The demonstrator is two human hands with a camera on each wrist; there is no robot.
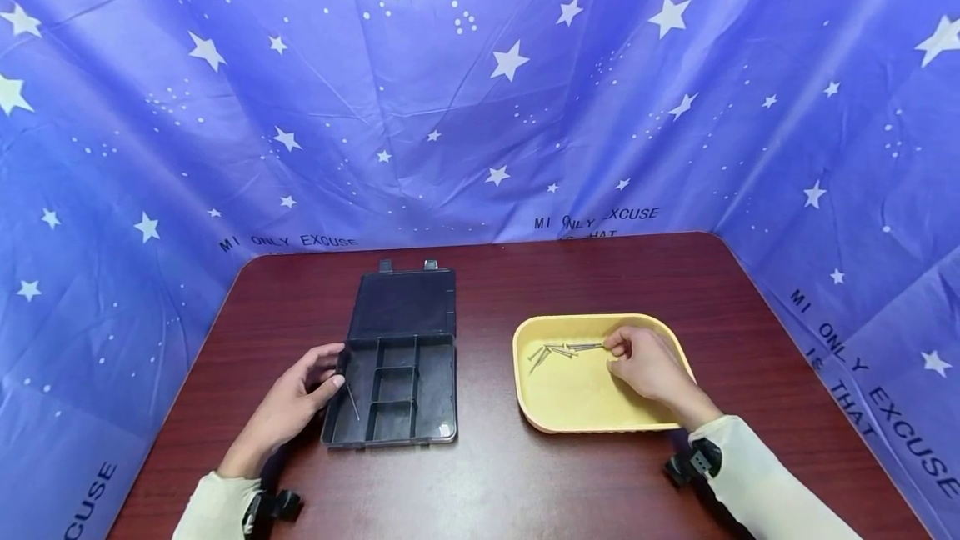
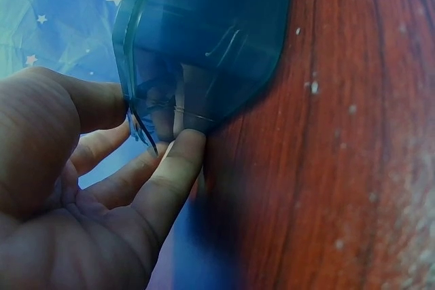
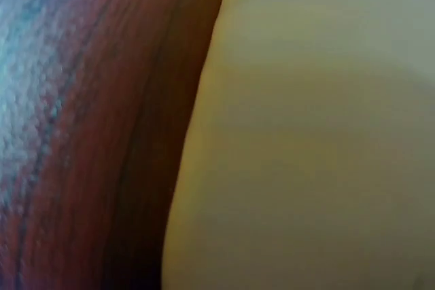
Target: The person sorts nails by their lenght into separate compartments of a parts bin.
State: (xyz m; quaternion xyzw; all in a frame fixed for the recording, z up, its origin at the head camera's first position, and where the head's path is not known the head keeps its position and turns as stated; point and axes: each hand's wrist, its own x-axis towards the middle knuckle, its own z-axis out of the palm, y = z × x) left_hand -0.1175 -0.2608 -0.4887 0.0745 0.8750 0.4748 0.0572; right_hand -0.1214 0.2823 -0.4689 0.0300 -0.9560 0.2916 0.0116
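A dark see-through compartment box [image 1: 435,382] lies with its lid [image 1: 403,302] folded back. My left hand [image 1: 288,407] grips the box's left wall, thumb at the rim and fingers outside; the left wrist view shows fingertips [image 2: 187,144] against the smoky plastic. One thin silver screw [image 1: 353,402] is in the left long compartment, just by the thumb. Over at the yellow tray [image 1: 577,419], my right hand [image 1: 648,363] reaches in from the right and pinches the end of a silver screw [image 1: 588,347]. Several more screws [image 1: 542,354] lie loosely to its left.
The box and tray stand apart on a dark red wood-grain table [image 1: 487,473]. Two latches [image 1: 386,266] stick up from the lid's far edge. Blue star-patterned cloth [image 1: 450,107] hangs behind and along both sides. The tray's outer wall [image 3: 306,154] fills much of the right wrist view.
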